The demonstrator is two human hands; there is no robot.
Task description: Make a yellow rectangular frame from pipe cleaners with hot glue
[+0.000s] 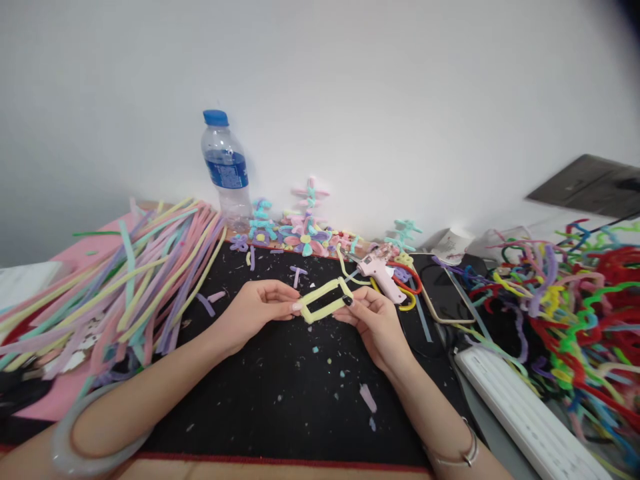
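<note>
Between both hands, just above the black mat (pixel 280 413), I hold a pale yellow pipe cleaner (pixel 323 291) bent into a rectangular frame. My left hand (pixel 263 307) pinches its left end between thumb and fingers. At the right end, my right hand (pixel 373 323) grips the corner, where a short piece sticks up. A pale pink glue gun (pixel 381 275) lies just beyond my right hand, its nozzle pointing left near the frame. Small purple pipe cleaner pieces (pixel 299 273) and scraps are scattered on the mat.
A pile of pastel pipe cleaners (pixel 150 267) lies left, with a tangle of bright ones (pixel 590 320) at right. Finished pipe cleaner shapes (pixel 305 237) line the wall beside a water bottle (pixel 225 163). A phone (pixel 447 293) and a white power strip (pixel 525 413) sit right.
</note>
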